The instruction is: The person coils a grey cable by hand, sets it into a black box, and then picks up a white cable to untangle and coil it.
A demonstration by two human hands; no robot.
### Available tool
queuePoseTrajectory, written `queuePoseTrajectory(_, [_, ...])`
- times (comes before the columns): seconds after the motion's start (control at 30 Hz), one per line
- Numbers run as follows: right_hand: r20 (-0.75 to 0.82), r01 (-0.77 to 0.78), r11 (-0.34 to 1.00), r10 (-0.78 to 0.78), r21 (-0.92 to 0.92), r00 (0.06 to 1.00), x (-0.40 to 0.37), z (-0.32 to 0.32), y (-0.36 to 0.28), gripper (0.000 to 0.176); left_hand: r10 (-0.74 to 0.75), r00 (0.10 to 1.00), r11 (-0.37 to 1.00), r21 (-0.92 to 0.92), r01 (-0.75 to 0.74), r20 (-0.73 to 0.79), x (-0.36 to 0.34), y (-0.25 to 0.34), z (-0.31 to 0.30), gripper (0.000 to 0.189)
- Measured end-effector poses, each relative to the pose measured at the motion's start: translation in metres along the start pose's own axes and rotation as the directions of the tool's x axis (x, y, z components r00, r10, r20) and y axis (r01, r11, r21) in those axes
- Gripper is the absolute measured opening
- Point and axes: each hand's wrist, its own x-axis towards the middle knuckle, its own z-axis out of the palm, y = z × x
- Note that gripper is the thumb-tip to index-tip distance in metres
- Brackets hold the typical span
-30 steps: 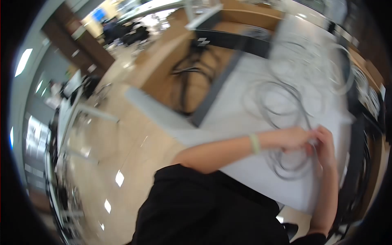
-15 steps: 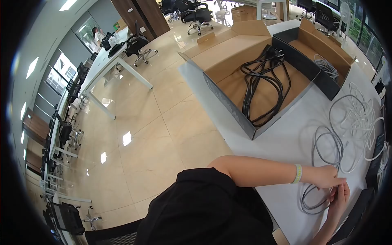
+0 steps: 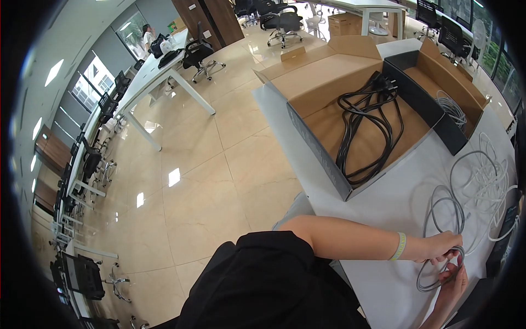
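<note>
Lower right in the head view, a grey cable (image 3: 461, 216) lies in loose loops on the white table. My left hand (image 3: 442, 245), with a pale green wristband (image 3: 399, 247), is closed around several strands of it. Just below, my right hand (image 3: 453, 278) has its fingers curled on the lower loop of the same cable, partly hidden behind the strands. One length of the grey cable runs up toward a tangle of white cable (image 3: 485, 189) beside it.
Beyond my hands stands an open cardboard box (image 3: 320, 148) holding a bundled black power cord (image 3: 349, 145). A narrower black box (image 3: 424, 101) adjoins it, with a coil of grey cable (image 3: 452, 109) inside. Dark boxes line the right table edge. Office chairs (image 3: 282, 22) and a distant person are farther off.
The view has shifted, so the table appears lower. My hands, earlier meeting at the fingertips, are now slightly apart, and the lower grey loops are drawn up into my left hand.
</note>
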Motion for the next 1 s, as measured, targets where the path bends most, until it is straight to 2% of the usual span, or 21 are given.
queuePoseTrajectory(0.13, [0.133,-0.074,0.996,0.079,-0.046,0.988,-0.006,0.009,-0.011,0.032,-0.072,0.996,0.997,-0.006,0.072,0.058,0.006,0.001,-0.011,0.029])
queuePoseTrajectory(0.27, [0.235,-0.068,0.996,0.078,-0.049,0.969,-0.005,0.001,-0.008,0.030,-0.133,0.988,0.986,-0.096,0.140,0.077,0.010,-0.002,-0.013,0.029])
queuePoseTrajectory(0.33, [0.211,-0.108,0.991,0.089,0.079,0.973,-0.004,0.001,-0.006,0.028,-0.149,0.985,0.981,-0.108,0.159,0.088,0.013,-0.003,-0.014,0.031])
queuePoseTrajectory(0.37, [0.211,-0.098,0.992,0.079,0.082,0.974,-0.001,-0.003,-0.004,0.028,-0.166,0.979,0.959,-0.213,0.188,0.115,0.015,-0.003,-0.016,0.034])
queuePoseTrajectory(0.4, [0.210,-0.117,0.977,0.078,0.177,0.975,0.001,-0.009,0.000,0.027,-0.181,0.973,0.924,-0.313,0.218,0.143,0.012,0.003,-0.015,0.037])
queuePoseTrajectory(0.43, [0.209,-0.136,0.953,0.080,0.271,0.975,0.003,-0.013,0.003,0.027,-0.182,0.973,0.927,-0.304,0.219,0.145,0.009,0.010,-0.015,0.037])
queuePoseTrajectory(0.47, [0.205,-0.131,0.953,0.075,0.272,0.976,0.004,-0.018,0.006,0.027,-0.120,0.987,0.942,-0.301,0.147,0.106,0.006,0.017,-0.014,0.040])
queuePoseTrajectory(0.5, [0.030,-0.087,0.933,0.081,0.348,0.996,0.004,-0.020,0.007,0.028,-0.057,0.996,0.952,-0.298,0.074,0.067,0.001,0.022,-0.013,0.043])
queuePoseTrajectory(0.53, [-0.144,-0.031,0.909,0.099,0.415,0.985,0.004,-0.022,0.008,0.029,-0.058,0.996,0.951,-0.298,0.076,0.068,0.003,0.020,-0.013,0.043])
queuePoseTrajectory(0.57, [-0.145,-0.030,0.910,0.098,0.414,0.984,0.006,-0.030,0.012,0.029,0.102,0.990,0.991,-0.100,-0.092,0.101,0.006,0.017,-0.013,0.043])
queuePoseTrajectory(0.6, [-0.101,-0.016,0.898,0.067,0.439,0.993,0.009,-0.041,0.018,0.030,0.249,0.954,0.958,0.098,-0.268,0.169,0.009,0.015,-0.013,0.043])
queuePoseTrajectory(0.63, [-0.059,-0.002,0.886,0.033,0.464,0.998,0.012,-0.049,0.021,0.032,0.249,0.952,0.957,0.103,-0.270,0.175,0.005,0.012,-0.009,0.043])
queuePoseTrajectory(0.67, [-0.019,0.012,0.871,-0.003,0.492,1.000,0.014,-0.057,0.025,0.033,0.455,0.853,0.786,0.333,-0.520,0.257,-0.003,0.006,-0.004,0.040])
queuePoseTrajectory(0.7, [-0.026,0.022,0.867,-0.011,0.497,1.000,0.013,-0.052,0.022,0.033,0.596,0.702,0.501,0.504,-0.704,0.389,-0.007,0.000,-0.001,0.037])
queuePoseTrajectory(0.73, [0.011,0.003,0.903,-0.009,0.430,1.000,0.009,-0.043,0.015,0.034,0.590,0.703,0.500,0.504,-0.704,0.397,-0.005,-0.009,0.003,0.037])
queuePoseTrajectory(0.8, [0.041,-0.017,0.932,0.002,0.362,0.999,0.006,-0.039,0.015,0.034,0.577,0.684,0.291,0.670,-0.683,0.447,-0.003,-0.022,0.009,0.031])
queuePoseTrajectory(0.87, [-0.010,0.051,0.954,-0.051,0.294,0.999,0.006,-0.040,0.021,0.036,0.551,0.711,0.348,0.654,-0.671,0.437,-0.005,-0.027,0.005,0.026])
queuePoseTrajectory(0.93, [0.034,0.042,0.964,-0.053,0.262,0.998,0.005,-0.040,0.019,0.037,0.677,0.621,0.281,0.641,-0.714,0.395,-0.004,-0.025,0.006,0.025])
queuePoseTrajectory(0.97, [0.082,0.037,0.971,-0.057,0.237,0.995,0.005,-0.038,0.018,0.038,0.680,0.620,0.285,0.639,-0.715,0.391,-0.005,-0.024,0.006,0.025])
queuePoseTrajectory(1.0, [0.083,0.034,0.972,-0.055,0.232,0.995,0.003,-0.028,0.013,0.038,0.683,0.683,0.434,0.608,-0.665,0.258,-0.011,-0.018,0.009,0.029])
